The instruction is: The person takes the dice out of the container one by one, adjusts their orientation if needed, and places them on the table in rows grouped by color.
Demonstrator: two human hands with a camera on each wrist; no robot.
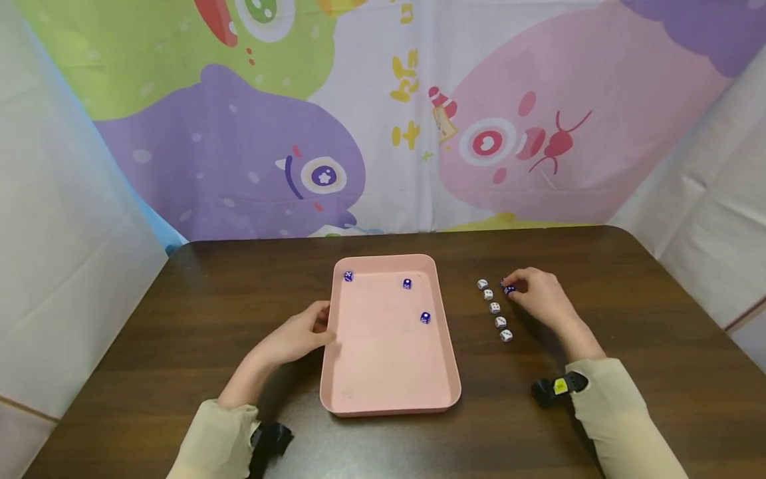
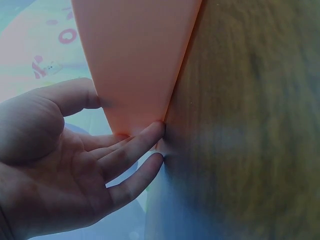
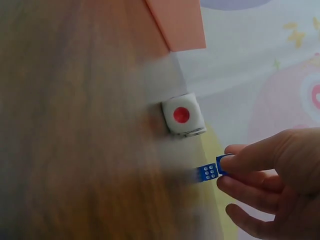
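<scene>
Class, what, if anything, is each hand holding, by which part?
The left hand grips the pink tray by its left wall; the right hand pinches a blue die, gripped faces unclear.

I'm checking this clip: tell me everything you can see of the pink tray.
The pink tray is a shallow rectangle with rounded corners and low raised walls, smooth and plastic-looking. It sits open side up on the dark wooden table, its long sides running away from the person. Three blue dice lie inside: two toward the far end, one near the right wall. The person's left hand grips its left wall.
</scene>
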